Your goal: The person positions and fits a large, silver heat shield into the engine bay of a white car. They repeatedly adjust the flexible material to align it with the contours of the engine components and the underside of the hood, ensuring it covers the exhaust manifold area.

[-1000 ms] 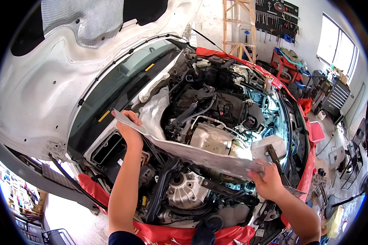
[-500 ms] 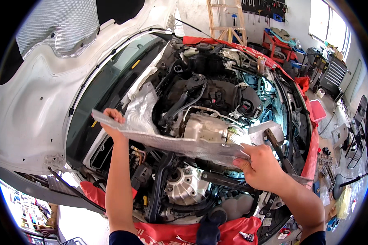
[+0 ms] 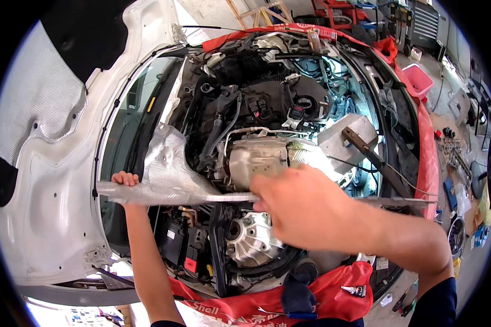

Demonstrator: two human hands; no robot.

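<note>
A long silver heat shield (image 3: 172,194) of dimpled sheet metal is held almost edge-on across the engine bay. Near its left end, over the windscreen's lower edge, the fingers of my left hand (image 3: 126,179) curl over the rim. My right hand (image 3: 297,204), slightly blurred, pinches the shield's edge farther right and covers part of it. A wide dimpled silver section (image 3: 166,155) rises behind the held edge and seems joined to it. Just beyond my right hand sits a metal-covered engine part (image 3: 256,158) with a thin pipe over it.
The raised white bonnet (image 3: 54,185) stands at left. A silver strut tower (image 3: 251,240) lies below the shield. Red covers (image 3: 425,147) drape the car's edges; a dark cloth (image 3: 299,291), a screwdriver (image 3: 303,315) and a small tube (image 3: 354,290) rest on the near one. A brown bar (image 3: 376,163) crosses at right.
The heat shield has shifted left and is now nearly level, its right side raised. My right hand has moved left and up in the picture. The view has tilted down toward the engine bay.
</note>
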